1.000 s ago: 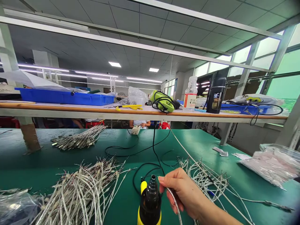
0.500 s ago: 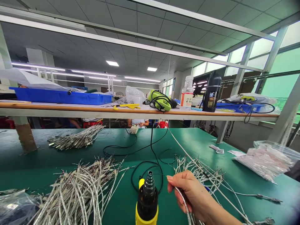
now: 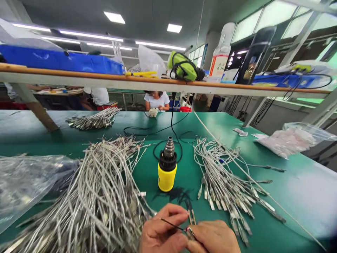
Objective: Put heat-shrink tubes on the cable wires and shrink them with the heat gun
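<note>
Your hands sit at the bottom edge of the view, cut off at the wrists, and your fingers hide most of what they work on. Your left hand is nearly closed, pinching a thin dark pin that runs right to a small wire end with a glint of red at your right hand. Your right hand curls in against that wire end, but you can't tell whether it has hold of it.

The wire end lies over the near edge of the green bench, just left of a loose sheaf of white cables tipped with flat metal terminals. A larger tangle of braided cables touches your left hand, with a clear plastic bag beside it at the left edge. A yellow-and-black heat gun stands upright between the two bundles.

On the shelf above, the bottle has a label, but its writing is too warped and small to read. No brand is legible on the heat gun either. A person sits beyond the bench.
</note>
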`<state>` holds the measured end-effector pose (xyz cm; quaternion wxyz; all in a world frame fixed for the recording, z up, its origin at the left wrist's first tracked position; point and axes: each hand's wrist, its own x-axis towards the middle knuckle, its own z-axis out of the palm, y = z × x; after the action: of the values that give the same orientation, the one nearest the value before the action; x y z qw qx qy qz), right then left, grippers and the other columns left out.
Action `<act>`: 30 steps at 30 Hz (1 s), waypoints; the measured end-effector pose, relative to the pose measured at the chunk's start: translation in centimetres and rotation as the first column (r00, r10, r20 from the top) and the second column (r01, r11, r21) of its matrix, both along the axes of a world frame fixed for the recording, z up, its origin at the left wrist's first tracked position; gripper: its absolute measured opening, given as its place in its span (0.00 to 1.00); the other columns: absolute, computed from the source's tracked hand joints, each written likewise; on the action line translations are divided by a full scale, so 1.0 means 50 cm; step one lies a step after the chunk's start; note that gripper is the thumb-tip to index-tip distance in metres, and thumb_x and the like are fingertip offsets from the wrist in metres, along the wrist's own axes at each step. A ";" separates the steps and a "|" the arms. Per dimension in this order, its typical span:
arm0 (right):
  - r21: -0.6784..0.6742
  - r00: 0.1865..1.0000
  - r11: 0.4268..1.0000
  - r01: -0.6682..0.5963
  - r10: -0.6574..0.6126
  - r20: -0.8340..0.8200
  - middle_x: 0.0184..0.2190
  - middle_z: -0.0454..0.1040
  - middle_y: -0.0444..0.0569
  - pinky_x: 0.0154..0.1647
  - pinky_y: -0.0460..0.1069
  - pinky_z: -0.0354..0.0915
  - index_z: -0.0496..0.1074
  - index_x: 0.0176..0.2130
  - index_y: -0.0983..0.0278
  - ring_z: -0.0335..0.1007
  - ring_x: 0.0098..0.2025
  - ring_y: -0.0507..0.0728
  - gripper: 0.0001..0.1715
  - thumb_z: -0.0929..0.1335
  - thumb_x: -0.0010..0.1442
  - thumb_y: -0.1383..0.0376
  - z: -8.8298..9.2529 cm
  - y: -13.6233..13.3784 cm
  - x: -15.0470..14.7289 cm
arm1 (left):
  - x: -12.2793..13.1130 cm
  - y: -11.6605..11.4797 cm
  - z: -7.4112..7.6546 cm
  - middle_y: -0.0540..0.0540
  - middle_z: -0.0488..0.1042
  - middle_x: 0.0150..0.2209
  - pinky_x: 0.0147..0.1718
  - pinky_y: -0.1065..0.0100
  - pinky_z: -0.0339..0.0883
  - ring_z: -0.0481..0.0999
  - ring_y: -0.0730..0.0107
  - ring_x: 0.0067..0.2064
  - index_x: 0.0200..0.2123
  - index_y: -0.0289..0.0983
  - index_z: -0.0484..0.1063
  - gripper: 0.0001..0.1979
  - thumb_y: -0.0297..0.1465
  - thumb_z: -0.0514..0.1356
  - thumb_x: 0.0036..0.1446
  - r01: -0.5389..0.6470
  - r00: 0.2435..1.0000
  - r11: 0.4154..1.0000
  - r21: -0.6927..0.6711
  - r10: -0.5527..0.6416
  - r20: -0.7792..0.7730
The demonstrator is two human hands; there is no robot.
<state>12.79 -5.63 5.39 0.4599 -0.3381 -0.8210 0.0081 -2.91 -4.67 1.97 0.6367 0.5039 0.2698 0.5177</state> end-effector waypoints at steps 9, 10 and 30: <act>-0.283 0.990 0.953 -0.113 0.130 0.045 0.14 0.69 0.47 0.16 0.46 0.55 0.71 0.27 0.66 0.64 0.15 0.52 0.20 0.60 0.65 0.62 -0.060 -0.080 -0.030 | -0.032 -0.091 -0.003 0.42 0.80 0.31 0.39 0.65 0.67 0.75 0.60 0.38 0.29 0.42 0.82 0.05 0.34 0.65 0.49 -0.128 0.983 0.991 -0.026 0.123 -0.134; -0.357 0.984 0.924 -0.134 0.166 0.063 0.16 0.71 0.49 0.18 0.46 0.56 0.72 0.29 0.67 0.65 0.17 0.53 0.20 0.60 0.65 0.60 -0.057 -0.084 -0.024 | -0.036 -0.094 -0.005 0.42 0.80 0.31 0.38 0.66 0.67 0.75 0.60 0.38 0.28 0.41 0.82 0.05 0.34 0.66 0.49 -0.145 0.980 0.988 -0.046 0.137 -0.144; -0.855 0.869 0.179 -0.488 0.007 -0.494 0.27 0.73 0.42 0.26 0.44 0.60 0.70 0.50 0.63 0.67 0.27 0.51 0.37 0.78 0.40 0.65 -0.027 -0.028 0.010 | -0.034 -0.086 -0.009 0.47 0.73 0.18 0.15 0.78 0.51 0.61 0.83 0.15 0.18 0.32 0.77 0.15 0.39 0.70 0.41 -0.036 0.997 0.863 -0.504 -0.005 -0.080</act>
<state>13.31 -7.05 4.03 0.2905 -0.3975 -0.5717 0.6562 -4.61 -8.97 1.53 0.7310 0.3373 0.4248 0.4140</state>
